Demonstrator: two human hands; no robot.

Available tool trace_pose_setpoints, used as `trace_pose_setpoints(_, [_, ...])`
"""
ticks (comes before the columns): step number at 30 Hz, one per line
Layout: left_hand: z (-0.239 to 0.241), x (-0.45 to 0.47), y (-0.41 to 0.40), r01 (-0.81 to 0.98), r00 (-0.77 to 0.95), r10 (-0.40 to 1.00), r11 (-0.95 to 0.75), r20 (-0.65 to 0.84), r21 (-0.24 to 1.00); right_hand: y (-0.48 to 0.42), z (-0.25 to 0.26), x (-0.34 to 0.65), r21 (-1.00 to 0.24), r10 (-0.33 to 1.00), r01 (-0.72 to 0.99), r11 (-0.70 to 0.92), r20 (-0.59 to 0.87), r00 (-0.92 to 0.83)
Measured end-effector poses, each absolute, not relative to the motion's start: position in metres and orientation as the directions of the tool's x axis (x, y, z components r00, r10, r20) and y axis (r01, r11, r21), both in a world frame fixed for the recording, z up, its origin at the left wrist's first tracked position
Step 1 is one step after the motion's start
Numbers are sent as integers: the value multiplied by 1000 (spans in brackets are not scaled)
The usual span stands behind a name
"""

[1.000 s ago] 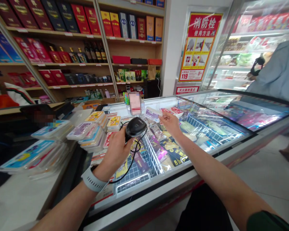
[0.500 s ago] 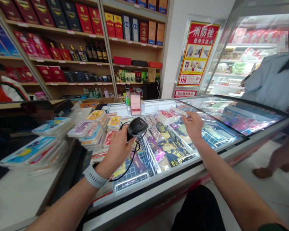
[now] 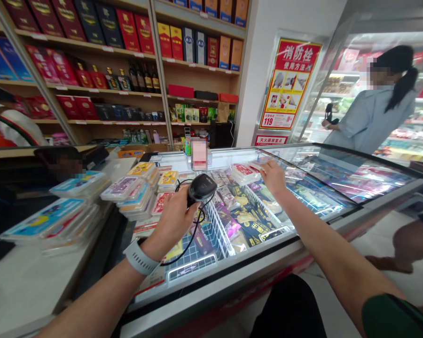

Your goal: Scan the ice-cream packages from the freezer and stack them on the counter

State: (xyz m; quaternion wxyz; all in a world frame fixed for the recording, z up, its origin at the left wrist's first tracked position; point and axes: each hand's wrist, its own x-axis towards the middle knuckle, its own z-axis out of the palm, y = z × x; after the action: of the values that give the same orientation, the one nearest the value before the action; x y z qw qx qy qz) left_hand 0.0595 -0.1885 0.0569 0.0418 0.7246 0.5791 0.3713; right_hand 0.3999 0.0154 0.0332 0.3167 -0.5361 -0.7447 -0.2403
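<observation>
A black handheld barcode scanner (image 3: pixel 202 188) with a coiled cable is gripped in my left hand (image 3: pixel 174 211), above the freezer glass. My right hand (image 3: pixel 274 178) pinches the edge of a thin flat pack (image 3: pixel 255 165), seen nearly edge-on. That pack is at the right side of a small stack of clear packs with red print (image 3: pixel 244 173) on the glass; whether it touches the stack I cannot tell. Left of my left hand stand piles of similar packs with purple (image 3: pixel 121 186), yellow (image 3: pixel 141 168) and red (image 3: pixel 159 203) labels.
The chest freezer (image 3: pixel 232 265) holds wire baskets (image 3: pixel 218 225) of bagged food beneath its glass. More blue-labelled packs (image 3: pixel 45 216) lie on the counter (image 3: pixel 17 291) at left. A phone-like screen (image 3: pixel 199 155) stands at the back edge. Another person (image 3: pixel 370 117) stands beyond the freezer at right.
My right hand has moved left with the flat pack, closer to the red-printed stack. My left hand and the scanner stay nearly still. The person at right now shows more fully, farther left.
</observation>
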Motion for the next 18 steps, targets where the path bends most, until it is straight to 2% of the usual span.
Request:
trace_pose_setpoints(10, [58, 60, -188, 805, 59, 876, -325, 478, 497, 10, 29, 395, 159, 700, 925, 345, 613, -366])
trace_pose_setpoints(18, [60, 63, -192, 830, 48, 886, -293, 462, 474, -10, 26, 380, 154, 623, 934, 323, 708, -333])
